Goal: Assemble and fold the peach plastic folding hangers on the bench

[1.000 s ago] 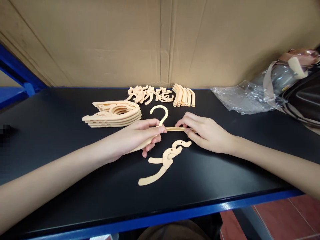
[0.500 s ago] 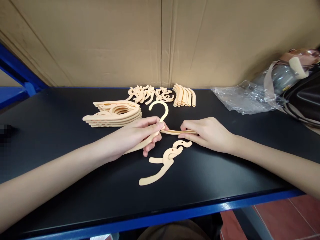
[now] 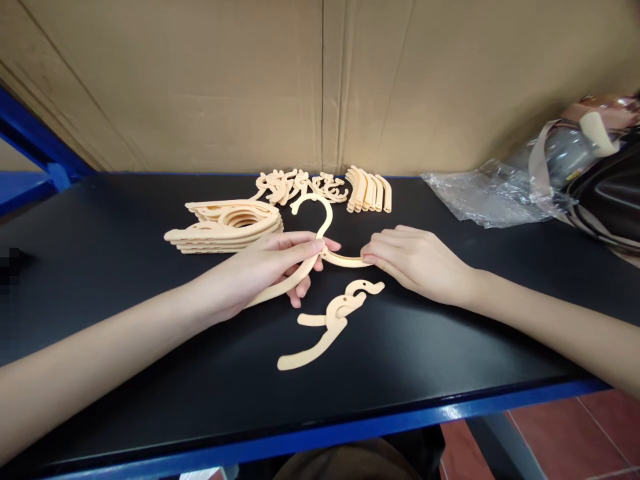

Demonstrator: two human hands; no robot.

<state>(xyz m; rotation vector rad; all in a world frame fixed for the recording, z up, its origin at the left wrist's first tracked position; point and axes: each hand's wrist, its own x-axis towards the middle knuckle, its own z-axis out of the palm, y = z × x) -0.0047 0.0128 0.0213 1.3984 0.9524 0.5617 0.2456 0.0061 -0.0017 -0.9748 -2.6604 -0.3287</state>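
Note:
Pinched in my left hand is a cream plastic clothes hanger, gripped where its hook meets the arms. Its hook points up and away, and one arm runs back under my left wrist. My right hand is closed around the end of the other arm, on the right. Just in front of my hands lie loose cream hanger pieces, overlapping on the black tabletop. Left of the held hanger, beyond my left hand, a stack of folded hangers lies flat.
Behind are a heap of small curved pieces and a row of curved arm pieces. Clear plastic film and a dark bag lie at the right. A cardboard wall closes off the back.
The held hanger has tilted slightly, its hook moving up and left. My right hand has shifted a little, covering the arm's end, which showed between its fingers before.

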